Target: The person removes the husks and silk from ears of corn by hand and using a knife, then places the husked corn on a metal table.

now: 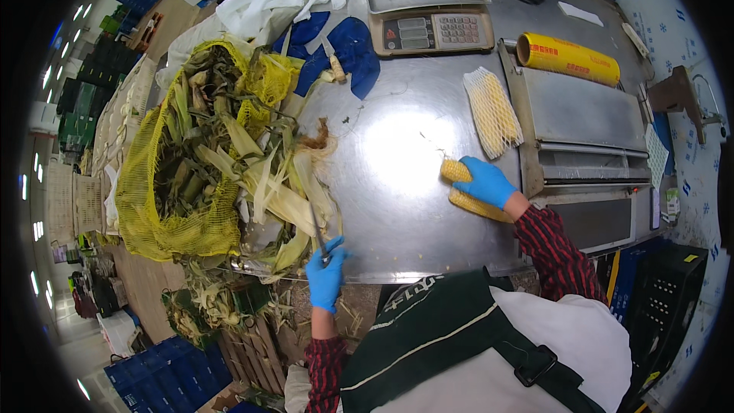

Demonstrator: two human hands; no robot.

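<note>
My left hand [324,278], in a blue glove, grips a knife [316,229] whose dark, narrow blade points away from me over loose corn husks [289,201]. At the right of the steel table [395,235], my gloved right hand [487,182] is closed around a husked corn cob [455,171]. A second bare cob [477,205] lies just below that hand, partly covered by it. Beyond them rests a pack of corn in white foam netting [493,112]. Husks and leaves fill an open yellow mesh sack [137,183] on the left.
A digital scale [433,31] stands at the back. To the right is a wrapping machine [579,109] with a yellow film roll [567,59]. Another knife with a light handle [335,67] lies by a blue cloth [361,51]. Husk waste [218,304] sits below the table edge.
</note>
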